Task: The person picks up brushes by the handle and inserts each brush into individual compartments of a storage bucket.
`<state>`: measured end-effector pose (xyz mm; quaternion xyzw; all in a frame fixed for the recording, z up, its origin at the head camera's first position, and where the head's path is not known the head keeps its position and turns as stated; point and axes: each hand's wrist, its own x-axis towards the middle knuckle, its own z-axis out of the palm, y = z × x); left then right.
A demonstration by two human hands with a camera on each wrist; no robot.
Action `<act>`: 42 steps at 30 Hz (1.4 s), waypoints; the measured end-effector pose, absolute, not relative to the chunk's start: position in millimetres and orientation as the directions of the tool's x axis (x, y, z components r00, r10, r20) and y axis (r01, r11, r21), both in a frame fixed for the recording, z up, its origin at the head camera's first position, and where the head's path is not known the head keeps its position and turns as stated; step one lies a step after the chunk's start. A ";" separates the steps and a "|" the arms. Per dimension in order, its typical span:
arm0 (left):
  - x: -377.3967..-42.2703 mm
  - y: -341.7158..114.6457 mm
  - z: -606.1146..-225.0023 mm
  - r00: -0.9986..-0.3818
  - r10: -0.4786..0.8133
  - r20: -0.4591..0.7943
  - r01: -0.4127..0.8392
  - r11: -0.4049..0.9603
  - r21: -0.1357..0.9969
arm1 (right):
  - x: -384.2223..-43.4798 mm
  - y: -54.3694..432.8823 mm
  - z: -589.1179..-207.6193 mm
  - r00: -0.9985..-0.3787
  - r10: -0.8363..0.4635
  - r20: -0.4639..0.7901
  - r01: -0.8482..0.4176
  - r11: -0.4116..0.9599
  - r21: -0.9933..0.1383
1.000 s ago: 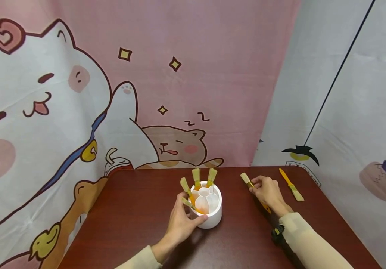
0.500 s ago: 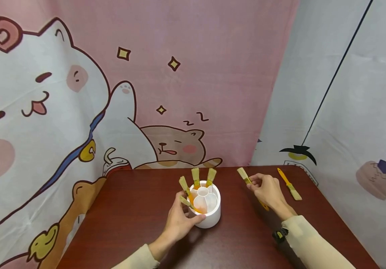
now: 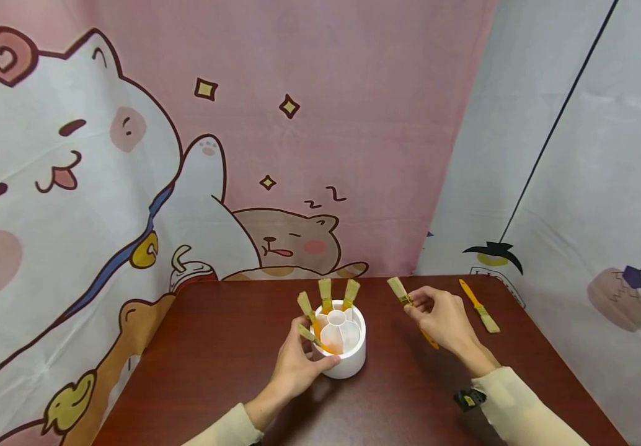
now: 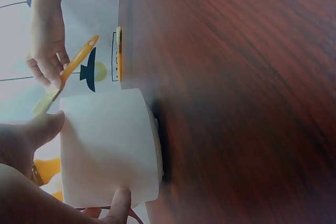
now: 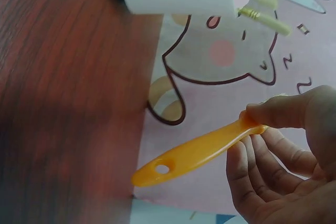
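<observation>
A white round holder (image 3: 354, 353) with petal-shaped compartments stands on the table, several orange-handled paintbrushes upright or leaning in it, bristles up. My left hand (image 3: 296, 365) grips its left side, thumb at the front; the left wrist view shows the thumb and a fingertip against the white wall (image 4: 110, 145). To the right, my right hand (image 3: 443, 319) pinches another paintbrush (image 3: 397, 290) near its ferrule. Its bristles point up and left, and its orange handle (image 5: 199, 150) slants down, raised off the table in the right wrist view. The bristles are mostly hidden there.
One more orange paintbrush (image 3: 479, 305) lies on the dark red-brown table (image 3: 214, 353) near the right edge, beyond my right hand. A printed cartoon curtain (image 3: 387, 142) hangs behind the table and along its right side.
My right hand has lifted the paintbrush and shifted it slightly left, its bristles moving up and towards the holder. The left hand keeps its grip on the holder.
</observation>
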<state>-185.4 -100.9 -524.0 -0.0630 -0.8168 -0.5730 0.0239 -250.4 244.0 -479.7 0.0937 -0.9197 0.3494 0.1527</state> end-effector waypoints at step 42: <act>-188.7 -108.1 -522.3 -0.981 0.163 0.103 0.145 0.269 0.952 | -194.3 172.5 -421.5 -0.829 -0.296 0.474 -0.559 0.446 -0.699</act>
